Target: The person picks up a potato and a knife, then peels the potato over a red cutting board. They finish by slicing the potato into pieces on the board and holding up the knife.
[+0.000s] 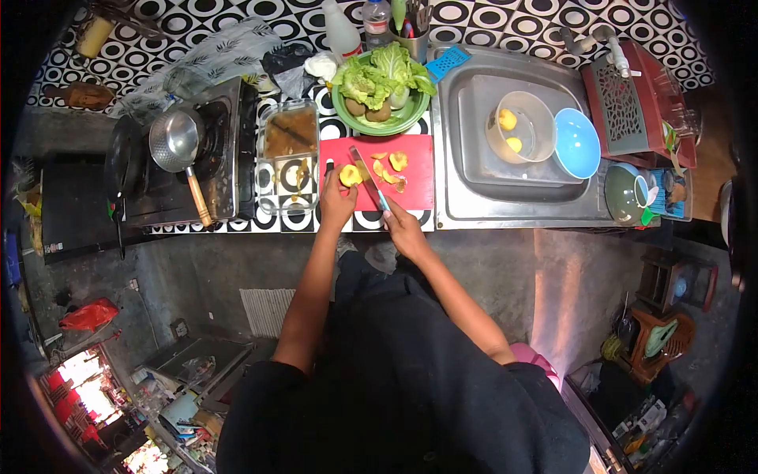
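1. In the upper middle of the frame, a round yellow peeled fruit [350, 175] is grasped by the fingers of the left hand [338, 201], and it is kept over the left part of a red rectangular cutting board [418, 189].
2. A long knife with a light blue handle [376, 189] is gripped by the right hand [404, 229], at the lower edge of the board. Its blade is pointed to the upper left and is seen just beside the fruit. Whether the fruit is touched by the blade cannot be told.
3. To the right of the blade, a yellow fruit piece [398, 161] and thin yellow-orange peels [379, 168] are laid on the board.
4. Above the board, green leafy vegetables [391, 71] and brown roundish items [378, 113] are held in a round green bowl [410, 118].
5. To the left of the board, brownish contents are seen in a clear rectangular container [264, 178].
6. At the upper left, a silver pan with a wooden handle [175, 138] is placed on a black stove [229, 174].
7. At the upper right, two yellow fruits [507, 119] are contained in a translucent round bowl [541, 126], beside a light blue bowl [577, 144], in a metal sink [474, 178].
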Tool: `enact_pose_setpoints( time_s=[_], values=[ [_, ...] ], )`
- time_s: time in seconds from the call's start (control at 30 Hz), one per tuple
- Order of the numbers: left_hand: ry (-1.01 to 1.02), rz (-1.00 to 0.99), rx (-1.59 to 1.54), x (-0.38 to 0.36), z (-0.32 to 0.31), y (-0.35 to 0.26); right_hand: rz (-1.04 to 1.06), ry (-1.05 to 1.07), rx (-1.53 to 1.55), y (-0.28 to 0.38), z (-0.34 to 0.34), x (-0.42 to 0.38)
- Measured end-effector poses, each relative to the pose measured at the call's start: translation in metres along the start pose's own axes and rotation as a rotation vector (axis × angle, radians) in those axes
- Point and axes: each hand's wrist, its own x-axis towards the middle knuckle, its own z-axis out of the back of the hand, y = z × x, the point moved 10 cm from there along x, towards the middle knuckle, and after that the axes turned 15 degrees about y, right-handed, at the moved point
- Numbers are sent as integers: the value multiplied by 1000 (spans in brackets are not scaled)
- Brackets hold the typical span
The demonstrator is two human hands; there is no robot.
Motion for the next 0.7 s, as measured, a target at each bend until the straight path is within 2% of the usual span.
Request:
enact_pose_setpoints(
  time_s=[0.17, 0.27, 0.4, 0.5, 0.6, 0.7],
  values=[
    [-43, -61, 103, -2, 2, 0, 30, 17, -40, -9, -3, -1],
    [-94, -78, 175, -6, 4, -20, 0, -1, -26, -7, 4, -4],
    [-119, 12, 154, 1, 0, -7, -1, -44, -109, -4, 17, -13],
    [-90, -16, 115, 3, -3, -11, 63, -63, -108, -4, 19, -17],
    [-68, -61, 157, 0, -2, -18, 13, -58, -101, -3, 21, -22],
    [-39, -61, 176, -2, -2, -19, 50, -90, -126, 8, 25, -26]
  ],
)
